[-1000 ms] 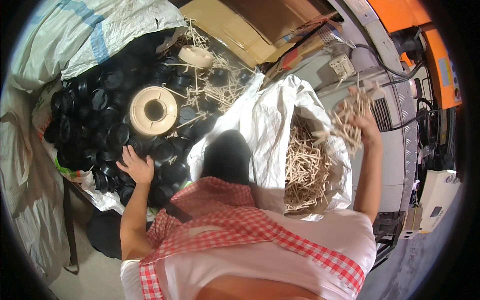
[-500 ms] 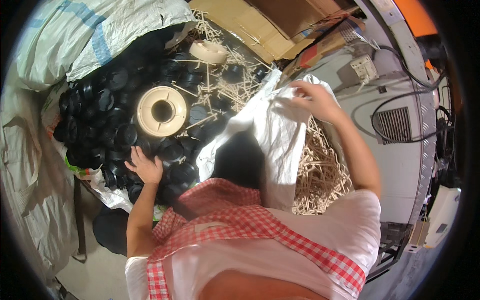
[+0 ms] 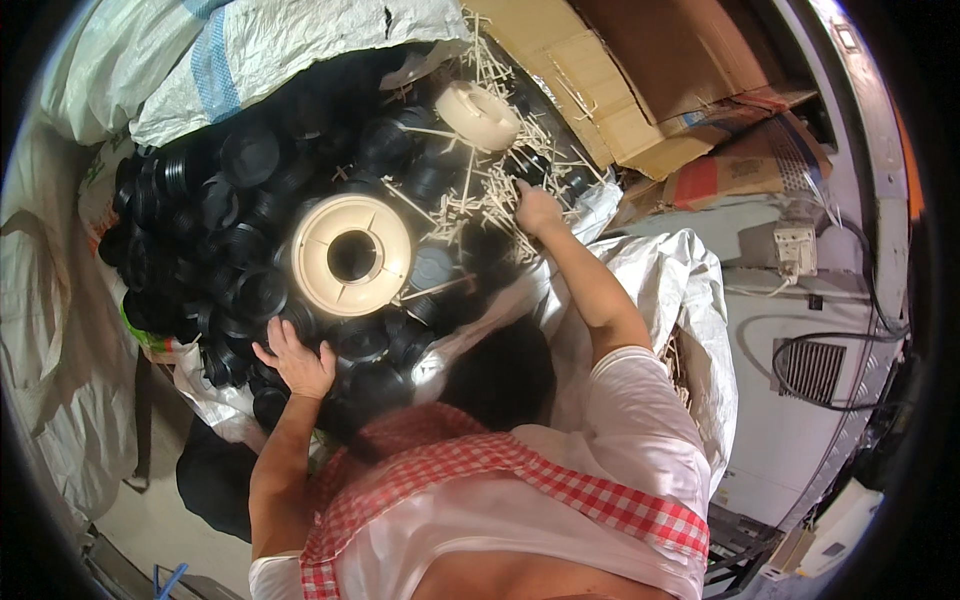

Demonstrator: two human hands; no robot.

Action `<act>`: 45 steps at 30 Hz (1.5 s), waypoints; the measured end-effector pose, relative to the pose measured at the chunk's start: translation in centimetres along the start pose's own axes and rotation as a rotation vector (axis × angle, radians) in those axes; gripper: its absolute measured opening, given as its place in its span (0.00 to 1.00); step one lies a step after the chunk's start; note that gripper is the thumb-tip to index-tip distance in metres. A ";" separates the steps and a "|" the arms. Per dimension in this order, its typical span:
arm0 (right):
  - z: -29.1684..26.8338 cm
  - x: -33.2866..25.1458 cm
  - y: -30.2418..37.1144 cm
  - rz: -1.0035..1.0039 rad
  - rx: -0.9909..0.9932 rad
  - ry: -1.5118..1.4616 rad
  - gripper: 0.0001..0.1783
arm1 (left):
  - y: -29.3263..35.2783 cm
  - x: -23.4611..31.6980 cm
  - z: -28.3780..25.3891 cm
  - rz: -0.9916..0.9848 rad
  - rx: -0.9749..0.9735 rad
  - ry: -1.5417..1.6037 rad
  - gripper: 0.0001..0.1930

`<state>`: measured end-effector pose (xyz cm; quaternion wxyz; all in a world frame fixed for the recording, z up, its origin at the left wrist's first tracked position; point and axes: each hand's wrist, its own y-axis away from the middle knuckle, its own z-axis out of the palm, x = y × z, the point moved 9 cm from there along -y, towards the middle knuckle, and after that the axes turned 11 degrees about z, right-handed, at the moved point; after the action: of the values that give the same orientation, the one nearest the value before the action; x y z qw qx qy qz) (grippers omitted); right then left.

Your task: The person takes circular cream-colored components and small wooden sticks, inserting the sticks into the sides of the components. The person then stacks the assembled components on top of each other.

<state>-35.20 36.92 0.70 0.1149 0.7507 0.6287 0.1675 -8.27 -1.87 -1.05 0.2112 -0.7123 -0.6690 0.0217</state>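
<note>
A large heap of black round ribbed plastic caps (image 3: 248,155) lies in front of me. My left hand (image 3: 300,365) rests over its near side with fingers spread, holding nothing. Just beyond that hand sits a cream plastic ring (image 3: 310,265) with a hole in its middle. My right hand (image 3: 540,212) reaches to the heap's right edge, among thin cream plastic sticks (image 3: 490,200). Its fingers look curled, and what they hold, if anything, is hidden. A second cream ring (image 3: 478,115) lies tilted farther back, beyond my right hand.
White woven sacks (image 3: 280,55) drape over the heap's back and left. Another white sack (image 3: 690,270) stands by my right arm, with cream sticks inside. An opened cardboard box (image 3: 600,110) is at the back right. A grey machine (image 3: 770,440) with a black cable (image 3: 868,270) stands right.
My right hand has let go of the white sack's rim and moved left and forward to the sticks. The sack's rim has sagged over its sticks. My left hand stays over the caps.
</note>
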 end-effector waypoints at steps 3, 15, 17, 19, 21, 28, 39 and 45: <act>-0.2 0.0 -0.8 -0.077 -0.024 0.020 0.35 | -0.2 0.0 0.2 0.007 0.004 -0.001 0.42; 5.2 0.0 -7.3 0.029 -0.362 -0.208 0.72 | -0.4 0.2 0.3 0.024 0.015 -0.002 0.41; 3.8 -0.2 -6.6 0.145 -0.262 -0.210 0.67 | -0.6 0.1 0.2 0.033 0.017 0.002 0.41; 4.5 -0.1 -7.7 0.082 -0.265 -0.154 0.66 | -0.3 0.1 0.2 0.025 0.020 0.006 0.41; 3.0 -1.4 -7.5 0.029 -0.370 -0.048 0.65 | -0.2 0.1 0.2 0.020 0.024 0.011 0.41; 4.6 -0.5 -8.3 0.234 -0.209 -0.050 0.59 | -0.4 0.2 0.3 0.016 0.021 0.016 0.41; 3.5 -2.0 -6.3 0.149 -0.233 -0.051 0.36 | -0.4 0.2 0.2 0.000 -0.007 0.009 0.40; 4.6 -1.5 -7.4 0.262 -0.117 -0.101 0.29 | -0.6 0.2 -0.2 0.027 0.032 0.005 0.40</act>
<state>-40.32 36.99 -6.54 0.1669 0.8259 0.5078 0.1794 -8.73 -1.66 -0.65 0.2241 -0.7178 -0.6584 0.0334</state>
